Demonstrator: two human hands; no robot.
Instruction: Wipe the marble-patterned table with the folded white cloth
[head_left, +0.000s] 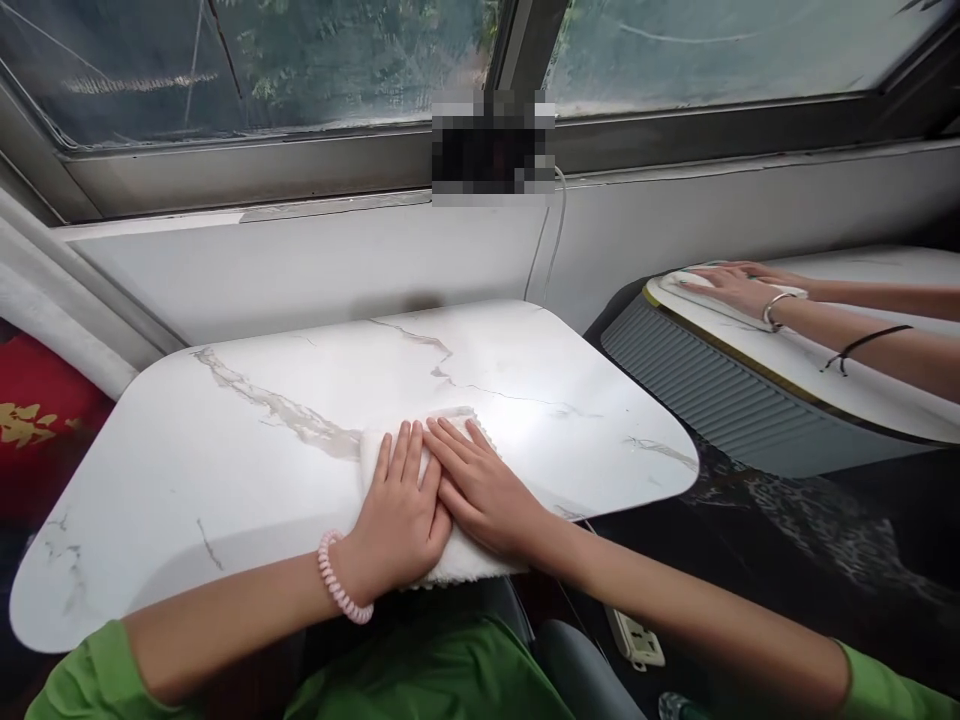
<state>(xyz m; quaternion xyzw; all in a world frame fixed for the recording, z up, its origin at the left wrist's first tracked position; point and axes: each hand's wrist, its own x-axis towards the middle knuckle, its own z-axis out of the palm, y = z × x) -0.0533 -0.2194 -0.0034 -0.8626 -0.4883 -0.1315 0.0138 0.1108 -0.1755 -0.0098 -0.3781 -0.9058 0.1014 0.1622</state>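
A white cloth [476, 555] lies flat near the front edge of a white, marble-patterned table [247, 460], part of it hanging at that edge. My left hand [401, 505], with a pink coiled band on the wrist, presses flat on the cloth, fingers stretched forward. Beside it my right hand [487, 490] also rests palm down on the cloth, its fingers extended. The two hands touch at the thumbs and index fingers. Much of the cloth is covered by them.
At the right, another person's hands [739, 285] rest on a white cloth on a second table [795, 340] with a ribbed side. Behind stand a low wall [337, 260] and windows. A power strip [636, 640] lies below; red fabric [45, 420] is at left.
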